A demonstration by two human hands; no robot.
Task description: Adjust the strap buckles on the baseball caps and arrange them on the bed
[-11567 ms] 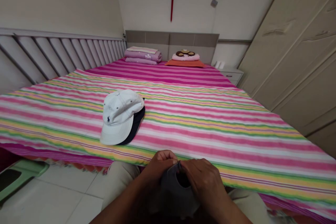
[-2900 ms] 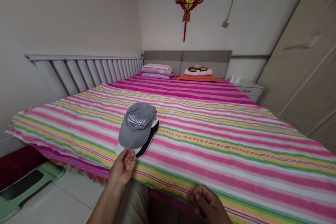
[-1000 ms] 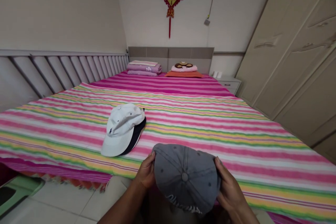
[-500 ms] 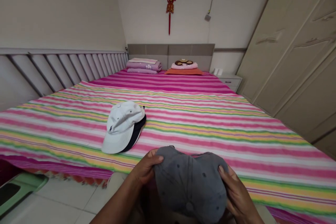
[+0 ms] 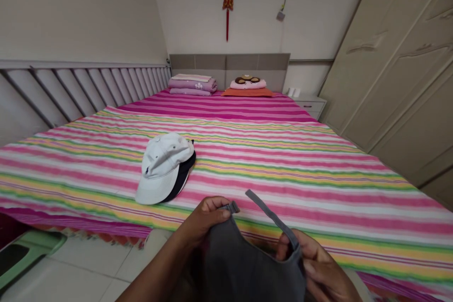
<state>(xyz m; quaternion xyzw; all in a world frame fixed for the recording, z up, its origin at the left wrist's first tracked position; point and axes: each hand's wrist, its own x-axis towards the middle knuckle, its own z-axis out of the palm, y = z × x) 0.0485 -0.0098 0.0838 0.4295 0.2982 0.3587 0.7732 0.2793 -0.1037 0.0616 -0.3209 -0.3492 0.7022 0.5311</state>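
Note:
Both my hands hold a grey cap [image 5: 247, 264] above the near edge of the bed, with its back opening upward. My left hand [image 5: 205, 224] pinches the cap beside a small buckle at one end of the opening. Fingers of my right hand [image 5: 318, 264] grip the other side, at the base of a loose strap [image 5: 271, 214] that sticks up and away to the left. The strap's free end is apart from the buckle. To the left on the bed lies a white cap [image 5: 161, 160], resting over a dark cap [image 5: 184, 177] that shows only along its right side.
A striped sheet [image 5: 300, 165] covers the bed. Folded purple bedding [image 5: 193, 86] and a pink pillow [image 5: 247, 84] lie by the headboard. A rail [image 5: 88, 87] runs along the left, a wardrobe [image 5: 396, 80] on the right. A green stool [image 5: 33, 250] stands lower left.
The grey cap has been turned so its back opening shows, and its strap now stands loose from the buckle. My right hand has shifted onto the strap's base. The other caps lie unmoved.

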